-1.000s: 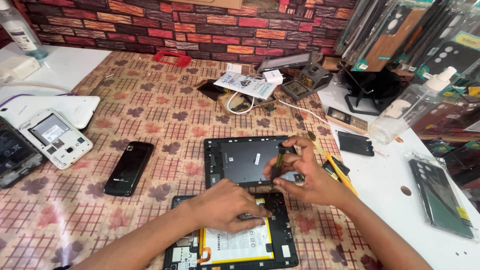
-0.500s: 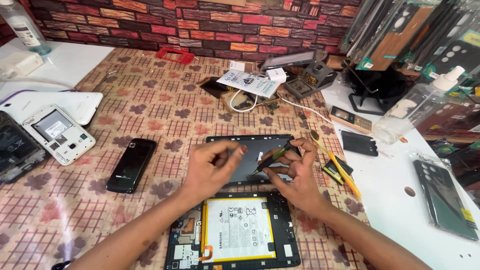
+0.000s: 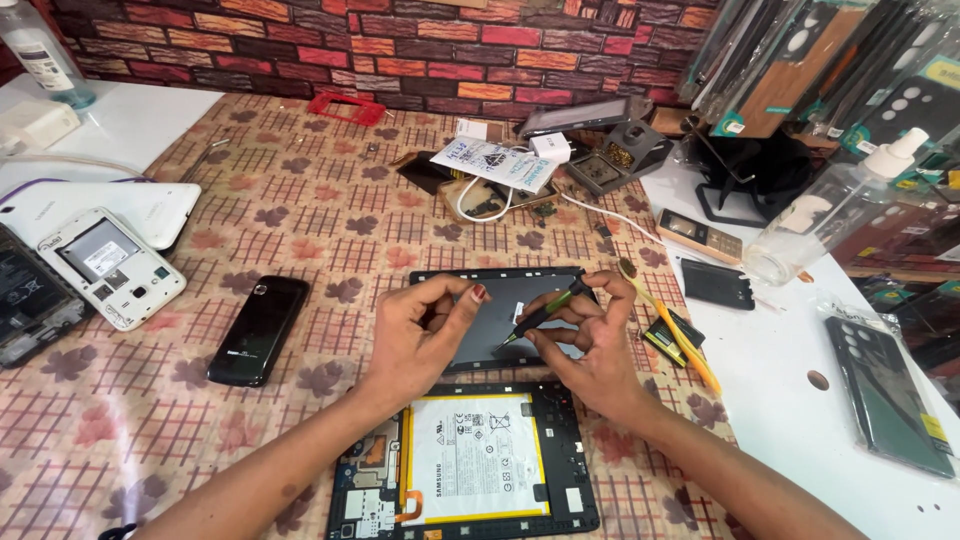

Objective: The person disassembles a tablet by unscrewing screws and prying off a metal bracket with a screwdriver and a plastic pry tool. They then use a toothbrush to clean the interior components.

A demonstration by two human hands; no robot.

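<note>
An opened tablet body [image 3: 560,440] with a white battery [image 3: 472,455] lies near the table's front edge. Behind it lies a dark tablet back panel [image 3: 500,315]. My right hand [image 3: 590,345] grips black tweezers [image 3: 540,318] with a green tip, pointing down and left over the panel. My left hand [image 3: 425,335] hovers over the panel's left part, thumb and forefinger pinched close together near the tweezers' tip. Whether something tiny sits between the fingers is too small to tell.
A black phone [image 3: 258,328] lies to the left, with a white opened phone [image 3: 112,265] and a white tablet [image 3: 150,205] beyond. A yellow tool [image 3: 680,335], a small phone [image 3: 700,235], a clear bottle [image 3: 830,215] and phone cases [image 3: 885,395] sit right. Brick wall behind.
My left hand has left the opened tablet and risen to meet the right hand over the dark panel. The right hand has turned the tweezers toward the left hand's fingers.
</note>
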